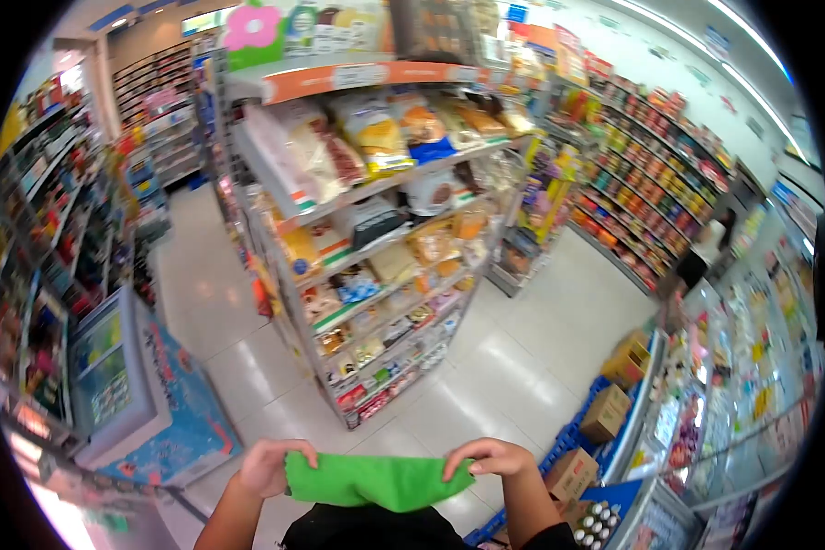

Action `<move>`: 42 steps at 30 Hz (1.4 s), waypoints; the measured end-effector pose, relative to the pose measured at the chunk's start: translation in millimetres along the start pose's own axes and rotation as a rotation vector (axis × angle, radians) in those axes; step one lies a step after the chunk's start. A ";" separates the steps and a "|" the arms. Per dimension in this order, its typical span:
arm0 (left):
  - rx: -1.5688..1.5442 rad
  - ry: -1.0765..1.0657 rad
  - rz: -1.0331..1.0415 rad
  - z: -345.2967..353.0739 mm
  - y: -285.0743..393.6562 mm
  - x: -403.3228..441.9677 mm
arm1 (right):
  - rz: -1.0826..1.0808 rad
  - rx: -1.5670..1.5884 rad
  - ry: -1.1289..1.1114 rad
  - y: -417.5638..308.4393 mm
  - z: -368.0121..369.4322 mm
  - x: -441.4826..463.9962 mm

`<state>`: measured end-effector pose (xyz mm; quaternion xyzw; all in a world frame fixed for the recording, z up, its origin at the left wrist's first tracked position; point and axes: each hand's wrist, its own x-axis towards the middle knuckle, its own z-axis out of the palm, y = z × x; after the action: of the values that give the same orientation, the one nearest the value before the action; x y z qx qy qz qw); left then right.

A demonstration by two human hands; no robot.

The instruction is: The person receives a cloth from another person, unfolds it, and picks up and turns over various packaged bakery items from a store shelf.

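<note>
A green cloth (376,480) is stretched sideways in front of my body at the bottom of the view. Its left end is pinched in my left hand (268,466), with the fingers closed over the top edge. My right hand (488,457) grips the other end between thumb and fingers. Between the two hands the lower edge of the cloth sags a little. My dark clothing shows just below it.
A shelf rack (385,353) of packaged food stands ahead. At left is a blue chest freezer (170,403). Cardboard boxes (605,412) on blue crates and a refrigerated display (678,403) line the right side. A person (706,247) stands at the far right.
</note>
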<state>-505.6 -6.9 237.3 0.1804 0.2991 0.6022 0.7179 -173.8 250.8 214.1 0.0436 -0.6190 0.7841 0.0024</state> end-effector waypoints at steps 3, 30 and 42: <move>0.428 0.149 0.144 -33.8 11.8 18.2 | -0.119 -0.059 0.116 5.4 0.3 9.4; 0.759 0.422 0.323 -81.5 118.7 23.4 | -0.124 -0.203 1.537 17.3 102.5 190.7; 0.531 0.277 0.123 -126.3 79.4 -19.1 | 0.082 -0.390 0.549 50.3 143.2 291.5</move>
<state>-649.1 -21.6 195.0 0.2957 0.5296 0.5640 0.5603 -457.7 85.4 218.9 -0.1954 -0.7350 0.6328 0.1457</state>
